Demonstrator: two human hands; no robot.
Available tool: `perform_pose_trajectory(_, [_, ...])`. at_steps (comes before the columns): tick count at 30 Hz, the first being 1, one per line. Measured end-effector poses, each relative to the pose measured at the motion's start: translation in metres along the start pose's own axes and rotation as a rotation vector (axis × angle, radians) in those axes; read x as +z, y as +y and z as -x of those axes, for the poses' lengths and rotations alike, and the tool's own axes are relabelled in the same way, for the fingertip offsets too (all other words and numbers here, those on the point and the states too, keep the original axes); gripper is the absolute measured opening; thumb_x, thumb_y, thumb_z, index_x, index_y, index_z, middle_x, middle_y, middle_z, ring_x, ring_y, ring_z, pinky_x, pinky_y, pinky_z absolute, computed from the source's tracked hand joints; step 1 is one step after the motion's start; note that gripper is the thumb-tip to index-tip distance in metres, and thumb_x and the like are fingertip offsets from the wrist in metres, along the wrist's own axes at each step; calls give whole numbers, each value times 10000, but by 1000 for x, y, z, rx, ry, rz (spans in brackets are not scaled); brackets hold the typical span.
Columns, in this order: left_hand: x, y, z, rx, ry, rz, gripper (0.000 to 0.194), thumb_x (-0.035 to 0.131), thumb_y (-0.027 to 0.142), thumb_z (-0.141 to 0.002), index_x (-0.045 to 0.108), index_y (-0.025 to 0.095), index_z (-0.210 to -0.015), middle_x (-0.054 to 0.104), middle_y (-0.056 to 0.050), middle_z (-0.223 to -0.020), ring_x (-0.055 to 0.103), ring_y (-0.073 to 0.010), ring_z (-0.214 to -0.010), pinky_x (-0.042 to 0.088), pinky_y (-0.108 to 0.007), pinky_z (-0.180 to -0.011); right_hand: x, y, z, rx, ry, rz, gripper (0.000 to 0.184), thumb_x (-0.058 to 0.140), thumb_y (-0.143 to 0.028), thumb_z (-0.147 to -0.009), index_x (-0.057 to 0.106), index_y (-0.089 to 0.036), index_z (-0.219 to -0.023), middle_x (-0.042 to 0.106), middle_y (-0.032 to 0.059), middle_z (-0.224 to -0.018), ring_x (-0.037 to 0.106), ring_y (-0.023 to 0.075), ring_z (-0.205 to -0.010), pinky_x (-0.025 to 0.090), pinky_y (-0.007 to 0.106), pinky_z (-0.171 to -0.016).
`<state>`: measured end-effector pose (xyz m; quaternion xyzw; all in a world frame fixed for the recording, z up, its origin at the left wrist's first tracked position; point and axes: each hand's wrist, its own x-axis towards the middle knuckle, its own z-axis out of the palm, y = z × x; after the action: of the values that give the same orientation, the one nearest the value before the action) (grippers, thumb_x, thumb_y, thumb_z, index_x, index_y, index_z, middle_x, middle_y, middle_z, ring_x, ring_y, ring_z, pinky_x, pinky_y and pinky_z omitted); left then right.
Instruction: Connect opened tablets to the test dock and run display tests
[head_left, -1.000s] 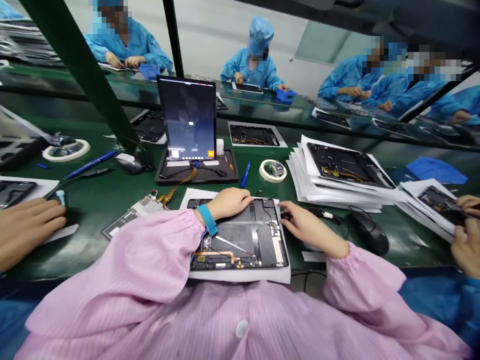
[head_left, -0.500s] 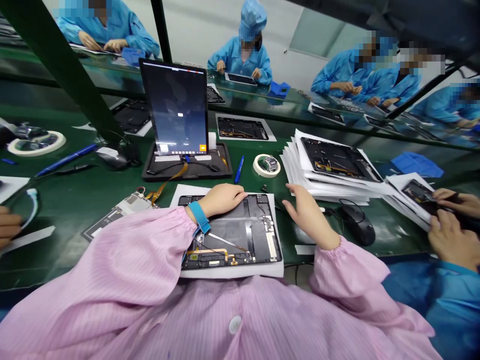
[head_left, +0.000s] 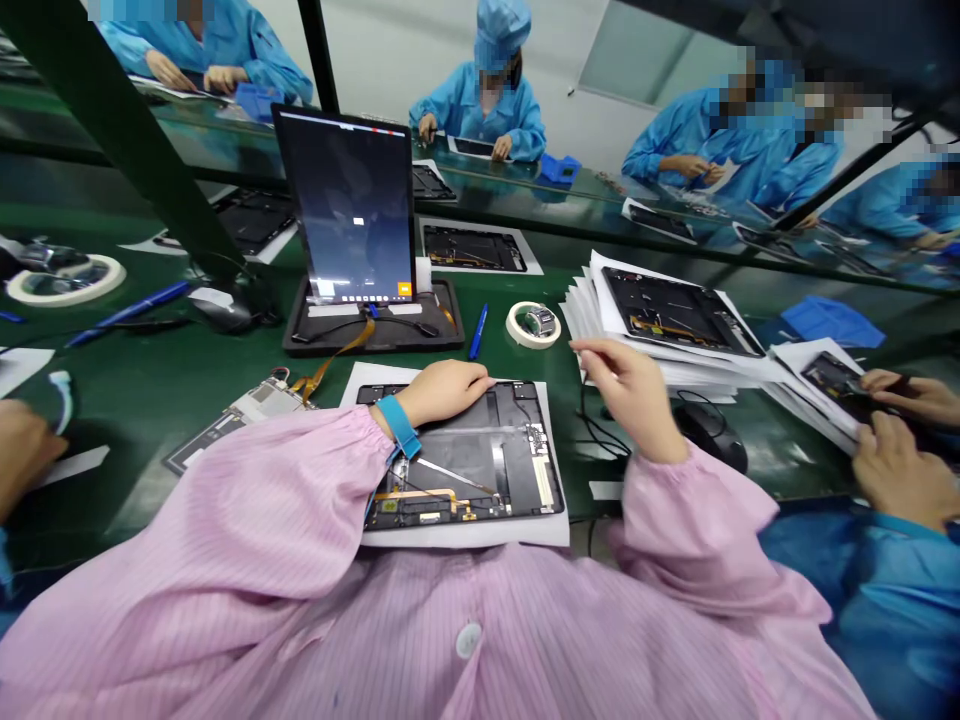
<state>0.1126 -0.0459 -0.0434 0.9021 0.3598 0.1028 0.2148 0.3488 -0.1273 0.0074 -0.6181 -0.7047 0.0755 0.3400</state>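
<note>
An open tablet [head_left: 480,450], its back cover off and its insides showing, lies on a white sheet right in front of me. My left hand [head_left: 444,388] rests curled on its top edge, a blue band around the wrist. My right hand [head_left: 628,392] is raised to the right of the tablet. Its thumb and forefinger are pinched at the near left corner of a stack of white sheets [head_left: 600,335], on which another open tablet [head_left: 675,312] lies. A black cable [head_left: 594,425] lies under this hand.
A lit tablet [head_left: 346,205] stands upright in a black dock behind the open one. Beside it are a blue pen [head_left: 477,333] and a tape roll [head_left: 533,324]. A mouse [head_left: 709,432] sits right of my hand. Co-workers' hands [head_left: 896,445] work at both sides.
My right hand has lifted off the table beside the tablet and moved up and right to the corner of the sheet stack. My left hand has stayed put.
</note>
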Motion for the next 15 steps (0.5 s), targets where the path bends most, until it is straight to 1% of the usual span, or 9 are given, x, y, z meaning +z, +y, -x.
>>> perform_pose_trajectory(1, [0,0,0,1,0,-1,389,331,408,-951,650,204,-863,694,-39,-864,612,-193,-775,381,-267,-632,-8,-6,12,82,-7,-124,247,499,-344,-919,628,-198,-1072,639,43,-846,574,162,-710,471,292,-642])
perform_pose_trajectory(2, [0,0,0,2,0,-3,387,332,407,-951,650,205,-863,695,-37,-869,612,-193,-779,378,-266,-632,-13,-11,24,173,-55,-246,269,526,-385,-905,608,-204,-1086,626,28,-796,536,136,-619,437,258,-549])
perform_pose_trajectory(3, [0,0,0,3,0,-4,385,334,406,-951,650,205,-860,696,-37,-871,611,-194,-782,375,-265,-631,-15,-15,35,260,-130,-361,291,553,-414,-887,588,-203,-1085,610,16,-754,488,112,-547,386,231,-476])
perform_pose_trajectory(5, [0,0,0,1,-1,-4,382,338,403,-951,650,203,-857,695,-37,-872,609,-195,-783,371,-264,-632,-10,-19,55,398,-274,-545,318,603,-455,-847,556,-194,-1024,587,-4,-702,412,78,-470,299,198,-400])
perform_pose_trajectory(7, [-1,1,1,-2,-3,0,379,341,397,-951,651,198,-859,693,-40,-871,607,-193,-781,371,-264,-640,1,-17,68,485,-348,-640,328,628,-474,-823,534,-187,-951,577,-12,-687,402,64,-458,285,183,-387])
perform_pose_trajectory(9, [-2,1,1,-7,-10,1,380,342,391,-951,653,191,-860,692,-44,-870,605,-190,-777,373,-263,-649,12,-12,75,525,-347,-681,332,635,-479,-814,518,-187,-920,569,-21,-680,413,62,-463,299,176,-390])
perform_pose_trajectory(11, [-2,2,2,-7,-15,-2,387,339,393,-951,655,189,-860,692,-47,-868,602,-190,-773,374,-264,-653,21,-6,77,535,-323,-703,327,631,-477,-816,508,-190,-911,561,-29,-672,418,63,-467,313,175,-396])
perform_pose_trajectory(13, [-2,1,2,-6,-16,-5,393,335,399,-950,657,190,-867,694,-48,-872,600,-190,-770,375,-265,-657,26,0,75,527,-321,-718,324,621,-480,-819,498,-193,-906,555,-33,-668,411,64,-461,311,178,-394])
perform_pose_trajectory(15, [-1,1,2,-7,-15,-5,398,332,404,-949,658,189,-872,694,-50,-873,597,-190,-769,376,-266,-663,27,2,73,513,-357,-708,315,592,-483,-833,487,-197,-913,551,-33,-672,402,68,-454,302,185,-388])
